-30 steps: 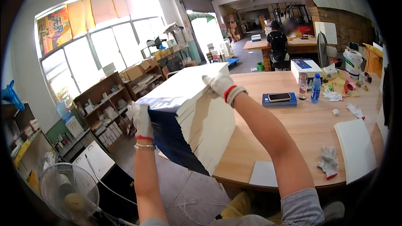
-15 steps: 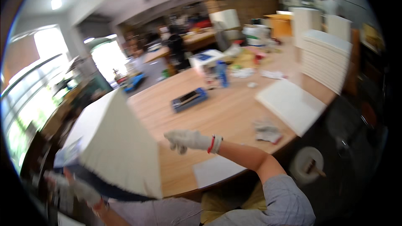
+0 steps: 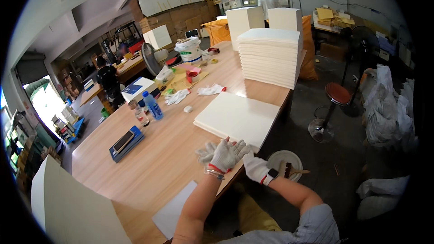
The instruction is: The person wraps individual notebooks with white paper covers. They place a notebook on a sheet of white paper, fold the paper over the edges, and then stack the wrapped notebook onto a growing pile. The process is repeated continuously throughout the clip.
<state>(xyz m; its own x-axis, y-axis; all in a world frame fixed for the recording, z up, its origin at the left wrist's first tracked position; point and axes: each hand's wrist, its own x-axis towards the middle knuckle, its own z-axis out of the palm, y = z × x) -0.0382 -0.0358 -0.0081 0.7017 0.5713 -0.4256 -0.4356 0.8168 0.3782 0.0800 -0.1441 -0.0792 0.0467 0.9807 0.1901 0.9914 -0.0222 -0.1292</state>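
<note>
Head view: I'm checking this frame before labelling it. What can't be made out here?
- Left hand overlaps the right hand, hiding whether either grips anything.
- Large white board: cut off by the lower left rim.
- Bowl on the floor: contents too small, partly behind the table edge.
- Items beyond the blue bottle: too small.

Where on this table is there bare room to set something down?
Widest bare wood on the table: between the blue book with a phone, the flat white board and the gloved hands. Crowded at the far end: bottles, loose gloves, bucket, tall white stack.
</note>
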